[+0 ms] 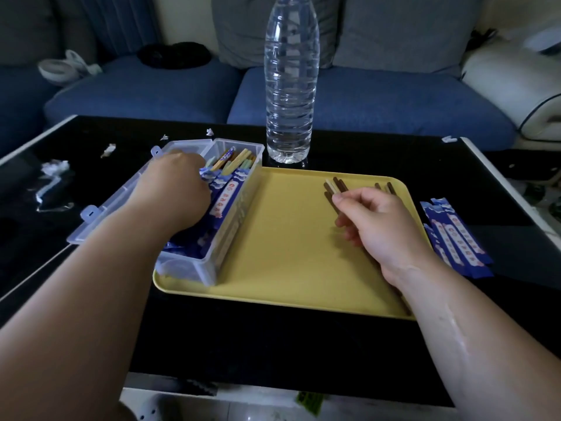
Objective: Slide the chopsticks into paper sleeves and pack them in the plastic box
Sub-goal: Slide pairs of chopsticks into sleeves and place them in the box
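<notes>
Clock: read from the middle of the yellow tray [288, 238], with 12 pointing away from the person.
Left hand [174, 189]: at 9 to 10 o'clock, forearm coming in from 7. The back of the hand is up and the fingers bend down into the plastic box [239, 220]. The fingertips are hidden, so I cannot tell whether they grip anything.
Right hand [379, 223]: at 3 o'clock, forearm coming in from 5. The fingers are curled, with thumb and forefinger pinching the chopsticks [332, 186] near their far ends.
Chopsticks: dark brown and cream, low over the tray under the right hand, ends pointing toward 1. More dark ends show past the knuckles at 2.
Plastic box: clear, standing on the tray's 9 o'clock side. It holds sleeved chopsticks [227, 192] in blue and white.
Lid [121, 196]: folded open, lying out over the table [273, 344] toward 9.
Paper sleeves [455, 238]: a loose blue fan on the table, just off the tray's rim at 3 to 4.
Edges: the box's right wall bounds the bare tray floor on the left, and the raised rim runs near the right wrist. A water bottle [290, 86] stands at 12, just past the far rim.
Open room: bare tray floor between the box and the right hand, from 12 down to 6.
Table: black and glossy, with paper scraps [54, 168] out at 9 to 10.
</notes>
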